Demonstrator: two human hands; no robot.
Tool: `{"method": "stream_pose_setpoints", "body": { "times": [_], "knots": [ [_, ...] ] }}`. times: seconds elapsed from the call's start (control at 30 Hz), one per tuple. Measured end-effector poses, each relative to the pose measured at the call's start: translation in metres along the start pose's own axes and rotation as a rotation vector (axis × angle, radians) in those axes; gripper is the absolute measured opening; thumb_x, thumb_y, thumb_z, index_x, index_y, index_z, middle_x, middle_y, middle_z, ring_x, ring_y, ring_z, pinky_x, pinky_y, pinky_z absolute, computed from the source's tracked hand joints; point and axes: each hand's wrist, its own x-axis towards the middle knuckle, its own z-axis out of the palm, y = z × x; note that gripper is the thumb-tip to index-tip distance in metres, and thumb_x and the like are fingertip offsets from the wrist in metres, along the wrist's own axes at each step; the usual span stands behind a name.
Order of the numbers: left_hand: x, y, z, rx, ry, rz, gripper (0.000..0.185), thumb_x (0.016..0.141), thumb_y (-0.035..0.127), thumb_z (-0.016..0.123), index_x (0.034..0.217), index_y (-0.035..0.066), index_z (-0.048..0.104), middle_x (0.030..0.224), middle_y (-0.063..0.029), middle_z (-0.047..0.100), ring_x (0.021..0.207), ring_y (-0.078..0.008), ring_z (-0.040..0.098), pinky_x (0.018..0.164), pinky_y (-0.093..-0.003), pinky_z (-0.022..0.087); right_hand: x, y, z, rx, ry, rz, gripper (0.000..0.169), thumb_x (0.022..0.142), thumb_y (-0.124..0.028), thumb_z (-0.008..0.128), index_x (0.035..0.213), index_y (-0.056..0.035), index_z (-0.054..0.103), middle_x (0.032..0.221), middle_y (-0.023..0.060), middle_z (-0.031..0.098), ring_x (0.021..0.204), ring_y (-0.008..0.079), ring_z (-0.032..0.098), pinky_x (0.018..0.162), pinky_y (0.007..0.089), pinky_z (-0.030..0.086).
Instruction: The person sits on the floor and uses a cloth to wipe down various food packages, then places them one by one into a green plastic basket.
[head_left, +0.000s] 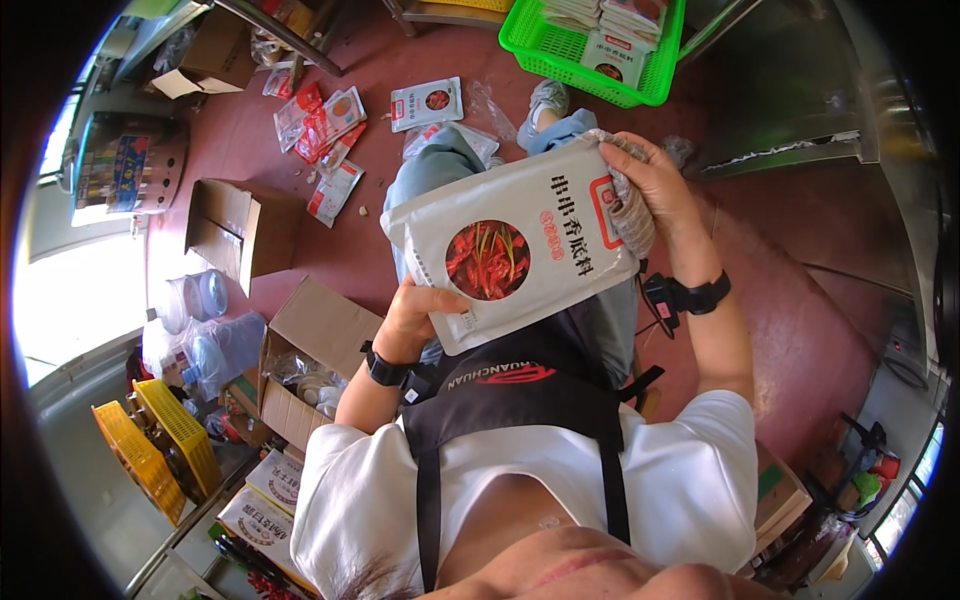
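A large white food pouch (502, 247), printed with lettering and a round picture of red chillies, is held tilted above my lap. My left hand (416, 315) grips its lower left corner, thumb on the printed face. At the opposite end my right hand (652, 180) holds the pouch's edge together with a crumpled grey-beige cloth (634, 214). Beyond my knees, a similar white pouch (426, 103) lies flat on the floor. Stacked pouches stand in a bright green plastic basket (585, 75) near my foot.
Red and white pouches (322, 124) lie scattered on the red floor. Open cardboard boxes (274, 229) stand at the left, with plastic bottles (202, 292) and yellow baskets (176, 427) nearer me. A metal cabinet (780, 97) is at the upper right.
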Motion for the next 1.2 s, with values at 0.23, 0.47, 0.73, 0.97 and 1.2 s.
{"method": "stream_pose_setpoints", "body": {
  "times": [0.23,0.47,0.73,0.97,1.2],
  "knots": [
    [0.004,0.002,0.004,-0.025,-0.023,0.063,0.075,0.059,-0.013,0.061,0.131,-0.001,0.045,0.124,-0.0171,0.056,0.111,-0.0319,0.057,0.098,-0.0455,0.045,-0.019,0.005,0.008,0.121,0.050,0.089,0.031,0.081,-0.016,0.074,0.105,-0.0009,0.059,0.091,0.0054,0.066,0.075,0.0102,0.064,0.066,0.0239,0.052],
    [0.008,0.010,-0.003,-0.023,-0.006,0.145,0.070,0.061,-0.011,0.063,0.129,-0.004,0.046,0.121,-0.0177,0.058,0.108,-0.0318,0.059,0.096,-0.0447,0.047,-0.028,0.017,0.000,0.047,0.060,0.095,0.031,0.082,-0.017,0.073,0.104,-0.0006,0.059,0.089,0.0050,0.066,0.074,0.0107,0.063,0.065,0.0235,0.051],
    [0.012,0.002,0.007,0.023,0.064,0.234,0.062,0.066,-0.008,0.064,0.126,-0.002,0.048,0.117,-0.0143,0.060,0.106,-0.0280,0.059,0.094,-0.0409,0.046,-0.031,0.022,0.017,0.159,0.108,-0.020,0.024,0.086,-0.019,0.069,0.100,-0.0023,0.061,0.086,0.0024,0.065,0.071,0.0106,0.062,0.062,0.0242,0.050],
    [0.014,-0.003,0.004,0.173,-0.060,0.284,0.064,0.068,-0.006,0.066,0.128,0.000,0.047,0.121,-0.0113,0.057,0.113,-0.0241,0.054,0.096,-0.0387,0.042,-0.011,0.027,0.024,0.296,0.207,-0.199,0.023,0.088,-0.019,0.067,0.102,-0.0022,0.061,0.089,0.0029,0.066,0.076,0.0100,0.062,0.067,0.0238,0.050],
    [0.019,-0.005,0.011,0.206,-0.036,0.279,0.065,0.080,0.000,0.065,0.138,0.000,0.036,0.132,-0.0133,0.049,0.122,-0.0267,0.046,0.103,-0.0415,0.036,-0.014,0.005,0.032,0.219,0.299,-0.385,0.026,0.090,-0.022,0.064,0.106,-0.0021,0.061,0.095,0.0036,0.065,0.080,0.0096,0.061,0.070,0.0246,0.050]
  ]
}}
